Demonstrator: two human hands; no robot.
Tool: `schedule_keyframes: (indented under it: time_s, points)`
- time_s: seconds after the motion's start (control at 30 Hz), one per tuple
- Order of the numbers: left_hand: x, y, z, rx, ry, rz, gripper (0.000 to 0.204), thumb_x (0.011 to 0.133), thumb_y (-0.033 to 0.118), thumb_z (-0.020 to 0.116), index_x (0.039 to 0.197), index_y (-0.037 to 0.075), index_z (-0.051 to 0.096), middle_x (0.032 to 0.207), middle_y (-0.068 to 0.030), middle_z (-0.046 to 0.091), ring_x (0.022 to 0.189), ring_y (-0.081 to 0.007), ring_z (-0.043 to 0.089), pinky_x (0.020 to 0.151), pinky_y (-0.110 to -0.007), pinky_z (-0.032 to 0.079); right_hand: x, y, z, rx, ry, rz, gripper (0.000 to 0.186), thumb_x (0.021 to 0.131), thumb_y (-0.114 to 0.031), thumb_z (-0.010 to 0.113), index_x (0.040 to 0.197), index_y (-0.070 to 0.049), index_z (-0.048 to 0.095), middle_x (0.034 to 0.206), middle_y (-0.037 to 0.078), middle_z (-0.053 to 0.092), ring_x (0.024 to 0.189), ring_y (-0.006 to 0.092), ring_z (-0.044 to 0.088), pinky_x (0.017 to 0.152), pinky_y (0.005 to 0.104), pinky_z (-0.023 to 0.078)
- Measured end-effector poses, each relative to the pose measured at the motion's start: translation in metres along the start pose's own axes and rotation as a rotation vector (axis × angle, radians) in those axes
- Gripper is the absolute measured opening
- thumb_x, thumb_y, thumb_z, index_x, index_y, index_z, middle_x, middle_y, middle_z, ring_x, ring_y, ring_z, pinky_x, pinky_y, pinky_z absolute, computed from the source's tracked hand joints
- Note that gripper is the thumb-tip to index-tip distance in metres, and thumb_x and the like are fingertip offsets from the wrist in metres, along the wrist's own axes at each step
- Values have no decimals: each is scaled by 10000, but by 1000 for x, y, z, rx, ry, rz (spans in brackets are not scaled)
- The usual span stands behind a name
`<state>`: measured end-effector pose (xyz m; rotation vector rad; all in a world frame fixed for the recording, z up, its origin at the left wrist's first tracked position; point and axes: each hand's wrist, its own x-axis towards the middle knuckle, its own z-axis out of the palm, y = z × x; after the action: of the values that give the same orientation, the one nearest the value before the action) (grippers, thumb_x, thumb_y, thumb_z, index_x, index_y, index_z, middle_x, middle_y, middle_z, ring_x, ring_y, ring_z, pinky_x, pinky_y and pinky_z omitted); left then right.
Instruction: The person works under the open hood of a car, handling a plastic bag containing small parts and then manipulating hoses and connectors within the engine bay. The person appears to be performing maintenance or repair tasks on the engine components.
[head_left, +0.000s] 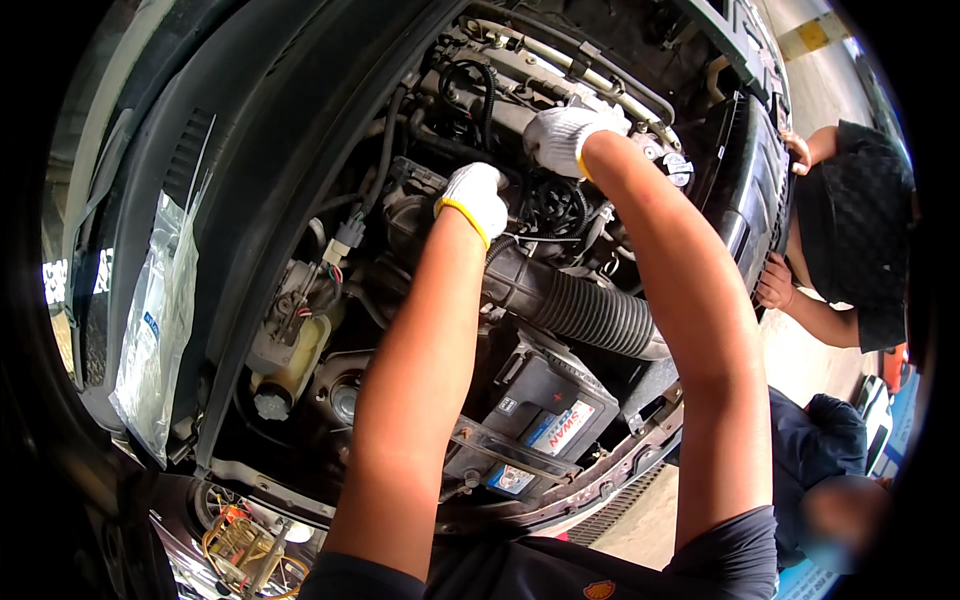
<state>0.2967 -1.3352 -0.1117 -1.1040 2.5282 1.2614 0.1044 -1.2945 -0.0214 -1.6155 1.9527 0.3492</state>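
Both my hands wear white knit gloves with yellow cuffs and are inside a car's engine bay. My left hand (474,203) is curled next to the black throttle and intake parts, just above the ribbed black air intake hose (600,312). Its fingertips are hidden, so what they grip does not show. Farther to the right, my right hand (565,138) bends over the edge of the engine's top (512,112), near black wiring (560,205). Its fingers are curled too, and whatever is in them is hidden behind the glove.
A car battery (550,395) sits under a metal bracket (510,448) between my forearms. Left of it are a fluid reservoir (290,375) and a grey connector (345,240). A clear plastic bag (158,325) lies by the windscreen. One person's hands (775,282) rest on the car's front edge; another person (820,440) is nearby.
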Motion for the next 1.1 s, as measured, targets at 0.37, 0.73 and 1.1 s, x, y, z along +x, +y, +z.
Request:
schedule_keyframes:
  time_s: [0.37, 0.73, 1.1]
  points:
    - [12, 20, -36, 659, -333, 101, 474, 792, 100, 719, 1262, 67, 770, 1217, -227, 746, 1166, -387, 711, 1020, -408, 566, 19, 0, 13, 122, -76, -77, 369, 892, -120, 602, 1213, -44, 766, 1191, 173, 772, 1027, 344, 736, 880, 441, 575]
    - [34, -38, -16, 509, -261, 167, 469, 808, 133, 709, 1272, 100, 768, 1208, -208, 752, 1139, -388, 717, 987, -419, 577, 72, 30, 45, -241, -122, -370, 318, 882, -144, 663, 1152, -33, 788, 1157, 133, 781, 991, 289, 738, 861, 401, 590]
    - [26, 35, -25, 984, -484, -2, 402, 765, 252, 854, 1134, 94, 826, 1217, -150, 781, 1129, -329, 753, 960, -405, 610, 131, 60, 97, -415, -223, -491, 217, 875, -118, 651, 986, -20, 810, 982, 97, 777, 896, 257, 742, 778, 347, 595]
